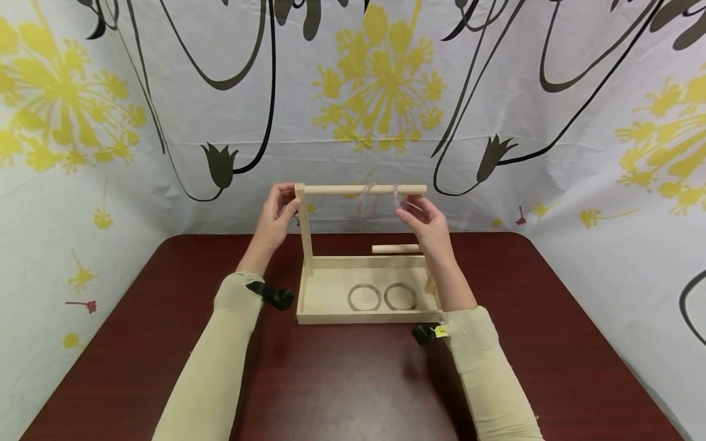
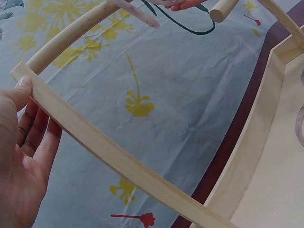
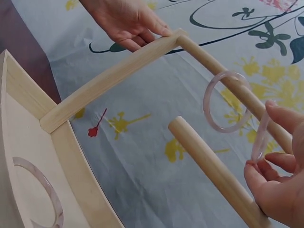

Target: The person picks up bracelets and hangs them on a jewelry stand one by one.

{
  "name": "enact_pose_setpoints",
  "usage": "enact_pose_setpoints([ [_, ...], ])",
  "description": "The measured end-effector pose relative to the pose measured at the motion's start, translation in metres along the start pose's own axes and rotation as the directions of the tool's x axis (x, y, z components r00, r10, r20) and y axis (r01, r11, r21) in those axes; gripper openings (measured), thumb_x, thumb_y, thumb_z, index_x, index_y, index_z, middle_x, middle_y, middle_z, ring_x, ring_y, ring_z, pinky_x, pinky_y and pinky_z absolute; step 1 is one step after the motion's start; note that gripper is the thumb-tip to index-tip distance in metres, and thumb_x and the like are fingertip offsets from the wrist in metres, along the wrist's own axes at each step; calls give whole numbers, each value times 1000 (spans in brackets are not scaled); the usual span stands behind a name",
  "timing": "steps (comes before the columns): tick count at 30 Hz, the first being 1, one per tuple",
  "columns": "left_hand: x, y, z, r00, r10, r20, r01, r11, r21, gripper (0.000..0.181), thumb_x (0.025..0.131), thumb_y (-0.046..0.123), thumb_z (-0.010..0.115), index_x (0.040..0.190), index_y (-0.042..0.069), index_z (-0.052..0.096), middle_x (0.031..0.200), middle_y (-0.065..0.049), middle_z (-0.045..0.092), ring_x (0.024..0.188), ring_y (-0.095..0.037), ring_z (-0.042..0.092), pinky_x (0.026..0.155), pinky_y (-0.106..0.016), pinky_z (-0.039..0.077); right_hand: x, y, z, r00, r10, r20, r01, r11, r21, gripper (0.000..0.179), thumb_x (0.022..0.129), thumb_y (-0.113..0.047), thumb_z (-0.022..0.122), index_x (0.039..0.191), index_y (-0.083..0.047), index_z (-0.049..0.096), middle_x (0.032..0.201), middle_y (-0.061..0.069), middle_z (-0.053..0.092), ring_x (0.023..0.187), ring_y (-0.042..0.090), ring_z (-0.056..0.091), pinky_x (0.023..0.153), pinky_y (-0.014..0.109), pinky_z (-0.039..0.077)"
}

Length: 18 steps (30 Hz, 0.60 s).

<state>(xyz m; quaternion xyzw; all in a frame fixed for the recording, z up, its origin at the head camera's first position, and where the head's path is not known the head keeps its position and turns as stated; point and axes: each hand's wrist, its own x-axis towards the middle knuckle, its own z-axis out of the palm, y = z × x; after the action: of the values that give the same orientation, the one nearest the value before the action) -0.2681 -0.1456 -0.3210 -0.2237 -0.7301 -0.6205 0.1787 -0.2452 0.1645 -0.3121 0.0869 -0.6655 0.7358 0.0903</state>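
Observation:
A pale wooden bangle stand (image 1: 306, 229) has a tray base, a tall post at left and a round upper bar (image 1: 336, 190). My left hand (image 1: 271, 220) holds the top of that post, thumb on one face and fingers behind it, as the left wrist view shows. At the bar's free right part, my right hand (image 1: 430, 226) pinches a pale translucent bangle (image 3: 259, 140) between thumb and fingers; the bar appears to pass through it. Another pinkish bangle (image 3: 207, 107) hangs on the same bar, to the left of the held one.
Two more bangles (image 1: 364, 297) lie flat in the tray (image 1: 325, 297). A shorter, lower bar (image 1: 394, 249) juts left from the right post, partly hidden by my right arm. The stand rests on a dark red-brown table (image 1: 342, 373), before a flower-patterned cloth (image 1: 331, 159).

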Motion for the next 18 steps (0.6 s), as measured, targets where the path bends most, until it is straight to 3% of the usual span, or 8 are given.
enact_pose_setpoints([
  [7,0,-2,2,1000,-4,1,4,1000,4,33,105,6,46,134,-8,41,126,-25,52,102,-6,52,87,-30,47,-1,-1,2,998,56,42,-55,998,-27,53,95,-11,66,145,-10,48,149,8,46,125,14,54,102,20,48],
  [10,-1,-2,2,1000,-4,-1,4,1000,-1,32,104,5,47,134,-8,42,126,-26,53,102,-5,52,86,-25,46,-1,-1,3,995,81,58,-81,997,3,55,95,-10,66,146,-12,46,147,4,44,118,9,56,100,18,50],
  [18,0,-1,3,1000,16,-8,-16,1000,-4,32,105,5,46,133,-9,42,121,-24,53,99,-5,52,81,-18,44,3,-2,2,993,68,93,-78,991,108,55,96,-3,63,145,-14,40,151,13,33,115,11,57,96,17,52],
])
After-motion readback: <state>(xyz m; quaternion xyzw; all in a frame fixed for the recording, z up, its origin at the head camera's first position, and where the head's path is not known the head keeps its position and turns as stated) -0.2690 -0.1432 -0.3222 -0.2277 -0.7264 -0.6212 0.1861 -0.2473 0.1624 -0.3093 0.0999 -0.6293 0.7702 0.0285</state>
